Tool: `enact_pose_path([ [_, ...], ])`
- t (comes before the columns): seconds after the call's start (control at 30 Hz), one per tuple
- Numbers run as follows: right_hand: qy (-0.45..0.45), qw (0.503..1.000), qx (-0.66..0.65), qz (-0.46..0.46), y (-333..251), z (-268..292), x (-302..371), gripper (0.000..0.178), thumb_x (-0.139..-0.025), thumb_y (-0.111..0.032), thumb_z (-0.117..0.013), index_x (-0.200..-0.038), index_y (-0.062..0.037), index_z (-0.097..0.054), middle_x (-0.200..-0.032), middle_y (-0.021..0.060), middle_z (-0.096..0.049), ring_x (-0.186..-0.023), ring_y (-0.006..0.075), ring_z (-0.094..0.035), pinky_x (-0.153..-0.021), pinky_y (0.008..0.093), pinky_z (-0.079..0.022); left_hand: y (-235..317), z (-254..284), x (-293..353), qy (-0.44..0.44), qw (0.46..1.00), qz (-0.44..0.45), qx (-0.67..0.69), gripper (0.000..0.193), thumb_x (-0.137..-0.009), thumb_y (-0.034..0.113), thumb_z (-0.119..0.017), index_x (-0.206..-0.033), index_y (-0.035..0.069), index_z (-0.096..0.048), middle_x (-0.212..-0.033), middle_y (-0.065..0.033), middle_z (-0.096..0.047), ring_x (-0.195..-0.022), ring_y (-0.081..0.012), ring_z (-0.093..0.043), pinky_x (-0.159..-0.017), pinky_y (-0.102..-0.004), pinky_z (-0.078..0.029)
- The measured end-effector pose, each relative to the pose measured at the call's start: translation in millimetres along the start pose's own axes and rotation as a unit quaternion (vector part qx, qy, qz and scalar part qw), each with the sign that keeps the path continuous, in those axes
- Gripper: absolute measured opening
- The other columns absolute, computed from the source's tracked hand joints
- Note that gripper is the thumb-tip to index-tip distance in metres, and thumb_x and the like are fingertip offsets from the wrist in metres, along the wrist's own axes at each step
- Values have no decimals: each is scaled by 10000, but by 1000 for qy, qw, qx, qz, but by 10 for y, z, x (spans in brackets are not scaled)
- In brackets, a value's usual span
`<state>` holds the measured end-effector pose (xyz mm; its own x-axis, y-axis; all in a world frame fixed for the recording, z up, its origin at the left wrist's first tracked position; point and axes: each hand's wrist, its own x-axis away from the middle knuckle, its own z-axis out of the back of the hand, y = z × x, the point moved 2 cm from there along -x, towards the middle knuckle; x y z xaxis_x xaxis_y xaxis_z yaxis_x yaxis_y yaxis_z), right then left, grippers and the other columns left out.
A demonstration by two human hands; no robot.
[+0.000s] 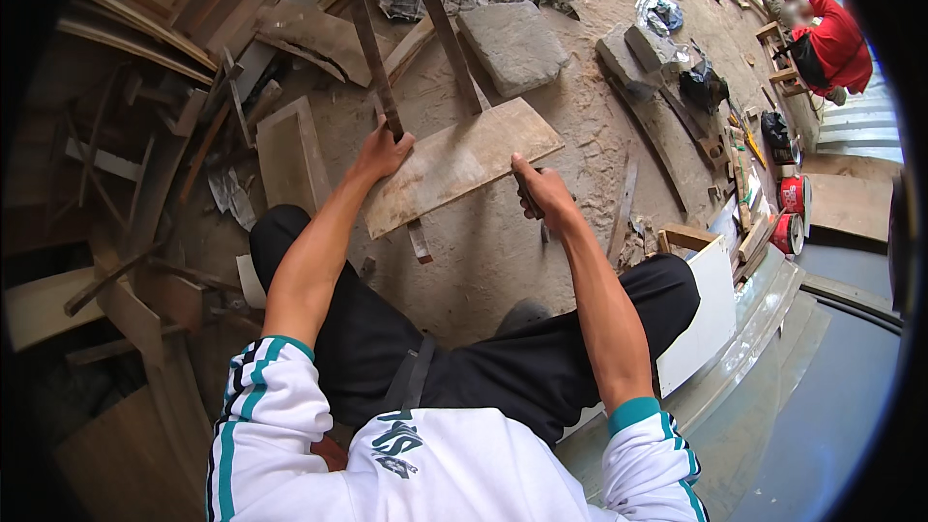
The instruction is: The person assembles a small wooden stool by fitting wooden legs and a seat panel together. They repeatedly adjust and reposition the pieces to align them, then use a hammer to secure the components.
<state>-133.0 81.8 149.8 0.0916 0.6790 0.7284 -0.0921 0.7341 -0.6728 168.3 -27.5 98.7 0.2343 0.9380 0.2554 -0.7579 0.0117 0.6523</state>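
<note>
— Where's the board (462, 162)?

— On the sawdust floor (503, 261) ahead of your knees, lying across two slats (372, 48). Your left hand (380, 153) is closed on the left slat at the board's left edge; your right hand (543, 191) grips a dark tool, pressed at its near right edge.

— How will it handle?

— Stiff, flat, likely light and splintery. Take it by both short ends.

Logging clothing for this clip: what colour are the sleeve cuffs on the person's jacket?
Teal-green cuffs on white sleeves, clearest in the head view; matching teal and dark stripes run down the arms.
</note>
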Motion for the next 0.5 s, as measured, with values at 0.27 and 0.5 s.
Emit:
enact_pose_path([
  [0.27, -1, 996, -82, -35, 130, 142, -33, 625, -840, -669, -613, -764, -57, -515, -652, 33, -508, -511, 122, -479, -409, 269, -393, -35, -71, -21, 25, 1000, -13, 3, 568, -878, 383, -556, -1175, -70, -384, -846, -272, -612, -817, -441, -620, -721, -504, -454],
  [0.5, 18, 999, -31, -13, 89, 132, 3, 622, -851, -657, -606, -789, -43, -535, -645, 41, -515, -493, 132, -477, -407, 281, -397, -229, -99, -70, -6, 1000, 18, 10, 582, -871, 412, -554, -1185, -53, -396, -900, -274, -623, -859, -440, -622, -743, -500, -458],
])
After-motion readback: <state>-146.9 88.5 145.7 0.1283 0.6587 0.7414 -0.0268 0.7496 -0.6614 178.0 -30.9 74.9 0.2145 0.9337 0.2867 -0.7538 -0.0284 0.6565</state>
